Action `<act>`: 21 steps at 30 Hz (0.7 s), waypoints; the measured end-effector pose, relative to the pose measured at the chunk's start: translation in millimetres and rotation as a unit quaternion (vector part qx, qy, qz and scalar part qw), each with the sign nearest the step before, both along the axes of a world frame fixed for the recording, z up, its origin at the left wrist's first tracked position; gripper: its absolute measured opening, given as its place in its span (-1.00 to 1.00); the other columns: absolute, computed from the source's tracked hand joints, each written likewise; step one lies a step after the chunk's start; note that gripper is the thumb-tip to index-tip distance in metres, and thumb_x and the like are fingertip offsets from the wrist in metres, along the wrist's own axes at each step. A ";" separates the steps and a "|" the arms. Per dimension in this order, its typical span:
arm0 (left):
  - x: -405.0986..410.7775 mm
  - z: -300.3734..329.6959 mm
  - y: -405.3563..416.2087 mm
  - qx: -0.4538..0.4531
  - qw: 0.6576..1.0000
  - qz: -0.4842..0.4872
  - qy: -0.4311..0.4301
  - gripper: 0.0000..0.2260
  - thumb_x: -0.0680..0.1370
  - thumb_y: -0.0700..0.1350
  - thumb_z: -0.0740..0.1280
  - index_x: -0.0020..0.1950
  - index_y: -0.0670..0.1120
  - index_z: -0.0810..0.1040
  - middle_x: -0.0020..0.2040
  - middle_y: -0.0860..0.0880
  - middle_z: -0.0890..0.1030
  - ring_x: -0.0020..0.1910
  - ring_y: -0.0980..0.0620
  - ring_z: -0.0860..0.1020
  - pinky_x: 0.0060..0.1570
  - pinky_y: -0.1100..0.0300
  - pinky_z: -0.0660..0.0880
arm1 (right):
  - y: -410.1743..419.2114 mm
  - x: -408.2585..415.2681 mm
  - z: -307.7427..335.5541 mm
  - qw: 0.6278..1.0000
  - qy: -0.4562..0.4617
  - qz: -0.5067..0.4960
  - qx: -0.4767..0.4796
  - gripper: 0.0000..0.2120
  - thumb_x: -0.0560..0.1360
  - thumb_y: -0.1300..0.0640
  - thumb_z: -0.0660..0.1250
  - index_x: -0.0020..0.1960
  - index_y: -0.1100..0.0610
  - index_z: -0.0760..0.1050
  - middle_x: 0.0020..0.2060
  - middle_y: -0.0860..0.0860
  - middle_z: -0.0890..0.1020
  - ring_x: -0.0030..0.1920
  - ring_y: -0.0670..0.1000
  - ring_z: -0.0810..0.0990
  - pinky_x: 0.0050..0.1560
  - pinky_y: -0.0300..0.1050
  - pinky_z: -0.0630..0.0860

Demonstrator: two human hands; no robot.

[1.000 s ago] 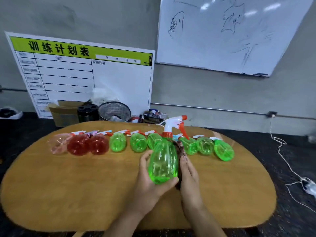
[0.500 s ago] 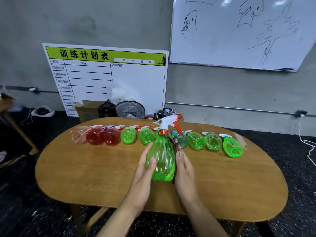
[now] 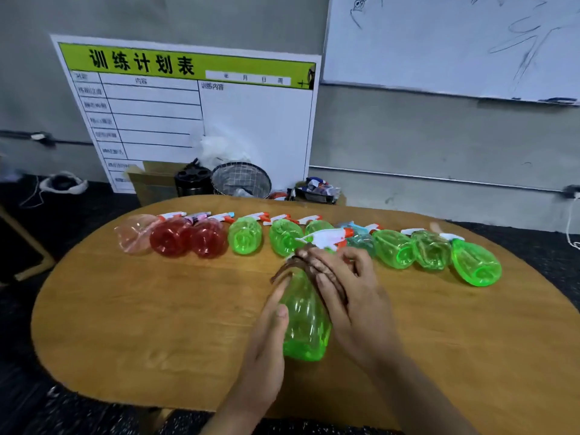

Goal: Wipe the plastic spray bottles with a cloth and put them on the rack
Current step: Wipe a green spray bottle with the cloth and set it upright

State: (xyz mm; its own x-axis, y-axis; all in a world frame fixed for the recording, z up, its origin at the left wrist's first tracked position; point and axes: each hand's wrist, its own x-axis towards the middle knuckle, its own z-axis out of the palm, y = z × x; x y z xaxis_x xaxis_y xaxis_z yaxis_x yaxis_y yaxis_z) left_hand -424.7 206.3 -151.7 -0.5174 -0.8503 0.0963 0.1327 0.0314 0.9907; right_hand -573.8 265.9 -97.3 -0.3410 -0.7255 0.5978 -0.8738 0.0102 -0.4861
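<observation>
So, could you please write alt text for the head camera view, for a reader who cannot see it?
Two hands hold a green spray bottle over a wooden table: the left hand steadies its body, the right hand presses a brown cloth round its neck. Behind lies a row of pink, red and green spray bottles.
</observation>
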 end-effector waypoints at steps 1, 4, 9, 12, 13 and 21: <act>-1.9 -4.0 -1.0 -0.009 1.000 0.003 -0.008 -0.62 0.63 0.36 0.11 0.42 0.35 0.41 0.36 0.64 0.37 0.45 0.56 0.27 0.40 0.55 0.25 | -6.3 -2.0 -3.3 0.999 0.019 0.006 0.027 -0.55 0.69 -0.25 0.05 0.51 -0.20 0.44 0.18 -0.14 0.36 0.09 -0.16 0.47 0.02 -0.20 0.51; -10.0 -17.2 -7.7 0.013 1.000 0.003 -0.006 -0.66 0.67 0.28 0.14 0.43 0.32 0.40 0.28 0.67 0.42 0.36 0.63 0.30 0.31 0.58 0.29 | -14.4 -5.0 -25.1 0.998 0.031 0.021 0.058 -0.48 0.69 -0.31 -0.09 0.55 -0.25 0.37 0.16 -0.18 0.29 0.11 -0.22 0.40 0.02 -0.21 0.48; -19.8 -34.0 -9.8 0.082 0.997 0.002 0.013 -0.56 0.67 0.36 0.17 0.37 0.18 0.61 0.46 0.11 0.59 0.47 0.16 0.48 0.57 -0.04 0.30 | 3.7 -5.6 -56.2 0.997 0.052 0.054 -0.005 -0.60 0.73 -0.14 0.09 0.48 -0.12 0.51 0.16 -0.06 0.39 0.10 -0.11 0.45 0.04 -0.15 0.49; -18.2 -43.8 -10.6 0.112 0.993 -0.021 0.025 -0.69 0.73 0.11 0.16 0.24 0.27 0.71 0.29 0.01 0.70 0.40 -0.10 0.59 0.41 -0.09 0.49 | 18.2 -5.0 -65.9 0.978 0.156 0.132 -0.034 -0.64 0.70 -0.11 0.22 0.45 -0.10 0.54 0.17 0.03 0.44 0.11 0.00 0.47 0.08 -0.19 0.46; -17.1 -43.0 -10.7 0.110 0.993 -0.037 0.029 -0.65 0.75 -0.01 0.16 0.18 0.30 0.72 0.23 0.01 0.73 0.35 -0.10 0.63 0.32 -0.01 0.55 | 20.5 -5.3 -67.3 0.970 0.187 0.148 -0.045 -0.64 0.68 -0.10 0.26 0.44 -0.10 0.55 0.16 0.04 0.45 0.09 0.03 0.47 0.08 -0.18 0.46; -8.4 -46.2 -5.4 0.058 0.997 -0.008 0.042 -0.53 0.52 0.45 0.29 0.38 0.35 0.59 0.49 0.14 0.55 0.55 0.09 0.43 0.59 -0.17 0.29 | 3.8 -4.1 -61.0 1.000 0.002 0.025 -0.010 -0.60 0.69 -0.09 0.16 0.49 -0.13 0.50 0.18 -0.05 0.45 0.12 -0.08 0.53 0.06 -0.09 0.55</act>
State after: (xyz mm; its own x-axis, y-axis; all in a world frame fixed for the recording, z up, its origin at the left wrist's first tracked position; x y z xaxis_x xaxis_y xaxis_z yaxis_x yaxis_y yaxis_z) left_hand -433.0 200.9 -197.9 -0.5252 -0.8500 0.0416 0.2158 -0.0857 0.9727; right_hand -577.9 269.7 -158.3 -0.3020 -0.7303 0.6127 -0.8746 -0.0436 -0.4829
